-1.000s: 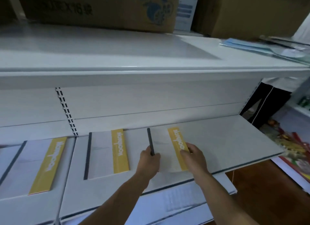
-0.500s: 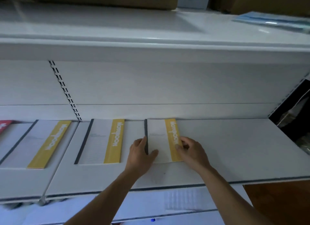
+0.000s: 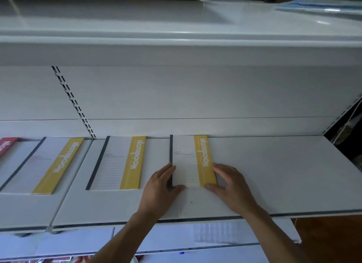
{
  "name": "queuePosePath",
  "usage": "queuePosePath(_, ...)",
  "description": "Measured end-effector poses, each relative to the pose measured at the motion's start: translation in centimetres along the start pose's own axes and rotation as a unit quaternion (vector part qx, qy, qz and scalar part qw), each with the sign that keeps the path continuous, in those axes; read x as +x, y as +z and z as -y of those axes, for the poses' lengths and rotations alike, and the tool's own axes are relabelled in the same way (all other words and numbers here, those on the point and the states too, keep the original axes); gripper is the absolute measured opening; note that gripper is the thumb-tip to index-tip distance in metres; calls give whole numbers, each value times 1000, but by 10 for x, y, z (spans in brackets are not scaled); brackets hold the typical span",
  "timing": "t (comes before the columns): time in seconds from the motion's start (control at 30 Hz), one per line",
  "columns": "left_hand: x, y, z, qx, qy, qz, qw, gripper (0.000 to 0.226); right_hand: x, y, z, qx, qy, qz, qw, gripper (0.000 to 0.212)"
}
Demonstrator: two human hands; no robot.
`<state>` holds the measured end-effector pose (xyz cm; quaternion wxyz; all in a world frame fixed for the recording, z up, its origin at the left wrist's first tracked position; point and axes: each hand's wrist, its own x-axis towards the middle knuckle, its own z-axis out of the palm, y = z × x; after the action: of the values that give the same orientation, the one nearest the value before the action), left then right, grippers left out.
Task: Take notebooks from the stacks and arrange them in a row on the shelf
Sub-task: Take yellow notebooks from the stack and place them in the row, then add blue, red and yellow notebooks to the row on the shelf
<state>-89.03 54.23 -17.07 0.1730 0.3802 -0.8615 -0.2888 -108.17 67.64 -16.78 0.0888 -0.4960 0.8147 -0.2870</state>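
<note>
As the left hand [image 3: 160,186] and right hand [image 3: 231,184] press loose, uncurled fingers against its near corners, equal pressure should keep the white lined notebook with a yellow band [image 3: 186,164] from skewing. It lies flat on the white metal shelf [image 3: 274,174], long axis front-to-back, dark spine left, far edge by the back panel [image 3: 235,98].

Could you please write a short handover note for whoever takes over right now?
Left hand: open, fingers against the spine edge of the rightmost notebook.
Right hand: open, fingers against its yellow-band edge.
That notebook lies flat at the back of the shelf, in line with the middle notebook and the left notebook.
Done: three in the row.
Left: let go, fetch more; stacks are out of view, bare shelf lies to the right.
</note>
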Motion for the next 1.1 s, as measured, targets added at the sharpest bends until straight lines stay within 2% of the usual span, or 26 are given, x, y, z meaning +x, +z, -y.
queuePosePath(0.17,-1,1,-2,29,0,-5,1000,67,0,-2,1,5,17,3,1000,67)
queuePosePath(0.33,-3,-6,-8,5,4,20,1000,74,0,-19,16,32,54,40,997,59)
queuePosePath(0.4,-8,-21,-9,-11,22,25,999,74,5,-23,29,18,63,17,998,50)
queuePosePath(0.5,-15,-65,3,1,48,-2,999,58,18,-14,65,-6,53,-44,998,37)
queuePosePath(0.6,-27,-128,34,106,43,-26,993,45,33,15,124,-1,32,-27,999,38)
queuePosePath(0.73,-60,-221,101,232,-19,-29,972,45,46,72,226,-24,-8,65,998,44)
queuePosePath(0.87,-116,-312,180,263,-89,-61,959,42,55,140,345,-78,-67,131,986,48)
queuePosePath(1.1,-217,-434,304,301,-213,-98,924,44,41,250,544,-167,-210,185,945,46)
